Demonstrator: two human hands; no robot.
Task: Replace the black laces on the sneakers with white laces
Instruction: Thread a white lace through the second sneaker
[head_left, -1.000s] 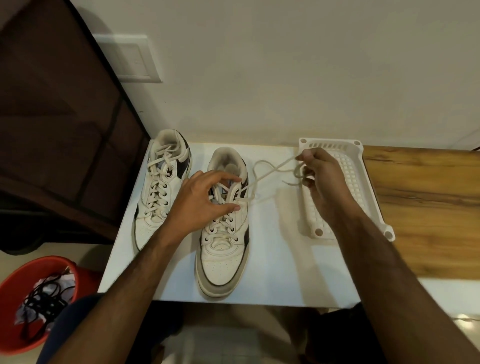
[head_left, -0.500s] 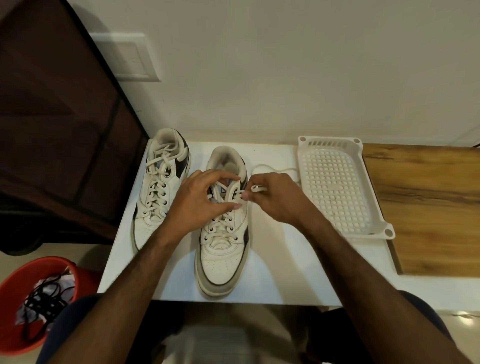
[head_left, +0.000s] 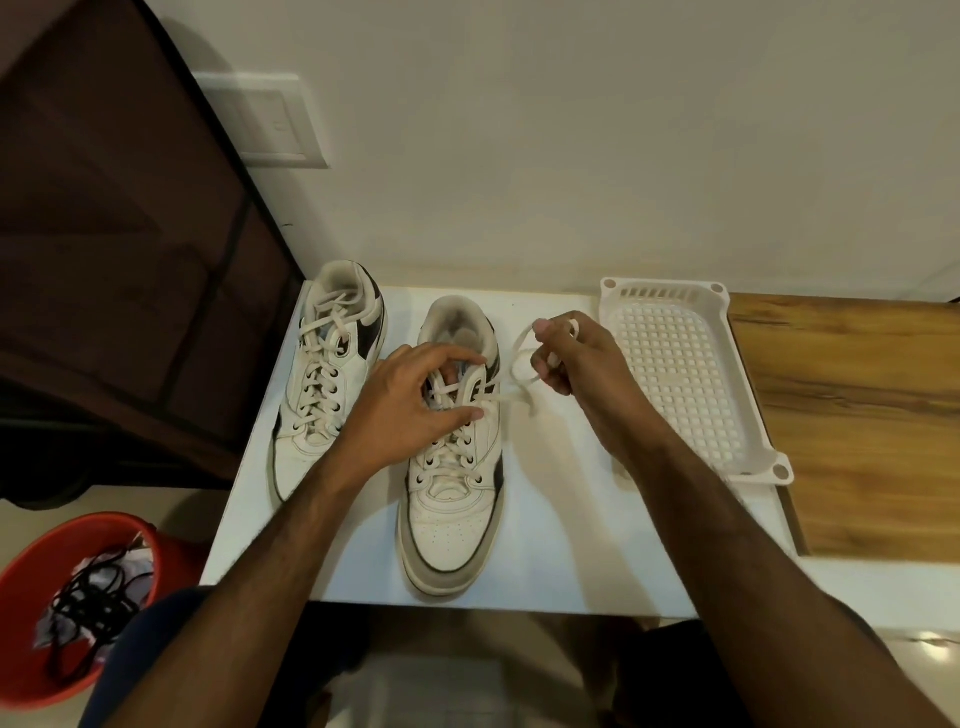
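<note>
On the white table (head_left: 545, 545), the right sneaker (head_left: 452, 467) sits at 6 o'clock. The left hand (head_left: 410, 410) stays gripping its upper eyelets. The right hand (head_left: 576, 358), since 0.5 seconds ago, has drawn toward 2 o'clock, pinching the looped white lace (head_left: 519, 364).

Two sneakers stand side by side on the table (head_left: 550, 551) before me, the left sneaker (head_left: 322, 395) farther back than the right sneaker (head_left: 452, 499). My left hand (head_left: 410, 410) rests on the right sneaker; my right hand (head_left: 576, 364) is just right of it. The tray (head_left: 691, 374) lies right of that, the bucket (head_left: 47, 561) down at my left
</note>
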